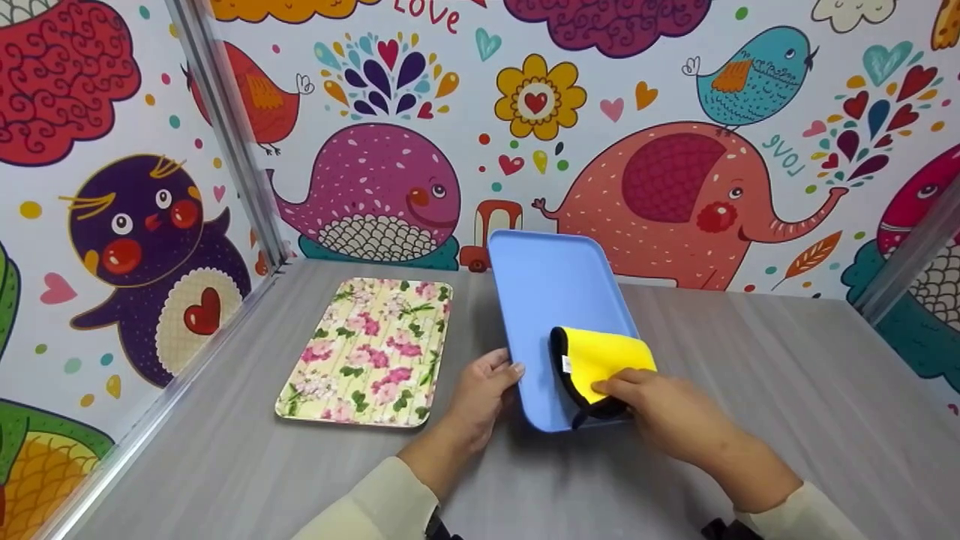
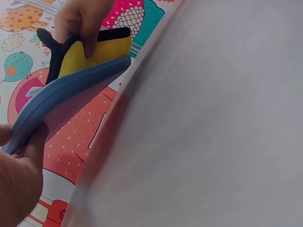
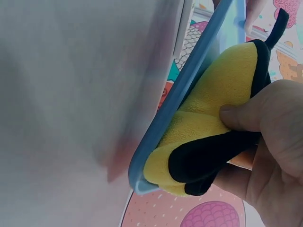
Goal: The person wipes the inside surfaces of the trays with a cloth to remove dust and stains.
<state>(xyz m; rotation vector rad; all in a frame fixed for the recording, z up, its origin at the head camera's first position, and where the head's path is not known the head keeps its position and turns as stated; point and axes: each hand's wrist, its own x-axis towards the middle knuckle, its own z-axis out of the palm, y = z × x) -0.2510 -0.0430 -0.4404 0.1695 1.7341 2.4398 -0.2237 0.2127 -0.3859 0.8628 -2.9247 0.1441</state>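
A plain blue tray [image 1: 551, 277] is held tilted above the table, its far end raised. My left hand [image 1: 480, 397] grips its left edge, thumb over the rim and fingers underneath, as the left wrist view shows too. In my right hand [image 1: 671, 409] a folded yellow cloth [image 1: 611, 356] with black edging and a small white label is pinched against the tray's near right part. The right wrist view shows the thumb pressing into the plush yellow cloth [image 3: 213, 90], which lies along the tray's rim [image 3: 163, 123].
A flower-patterned tray [image 1: 367, 352] lies flat on the grey table [image 1: 750, 375], left of the blue one. Cartoon-printed walls [image 1: 450, 90] stand behind and at the left, with a metal corner post [image 1: 232, 135] between them.
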